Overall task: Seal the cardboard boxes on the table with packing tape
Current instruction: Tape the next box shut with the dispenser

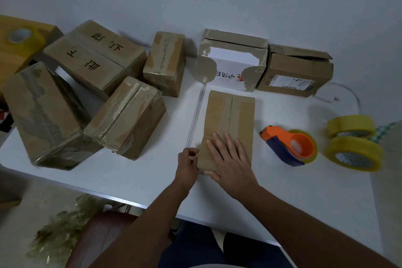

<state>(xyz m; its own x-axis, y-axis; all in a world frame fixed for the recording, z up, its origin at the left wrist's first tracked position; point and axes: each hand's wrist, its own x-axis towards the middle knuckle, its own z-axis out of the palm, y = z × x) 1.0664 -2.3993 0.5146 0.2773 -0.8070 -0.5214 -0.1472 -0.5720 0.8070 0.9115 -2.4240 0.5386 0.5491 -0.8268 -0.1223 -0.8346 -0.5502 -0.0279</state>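
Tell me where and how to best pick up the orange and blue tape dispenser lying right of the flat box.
Probably grip the orange and blue tape dispenser across its flat blue side plate and the yellowish roll, coming from above. It lies on its side on the white table, orange hub facing up, so the fingers can close around the body. Avoid the orange front end, likely the cutter. The right hand is nearest.
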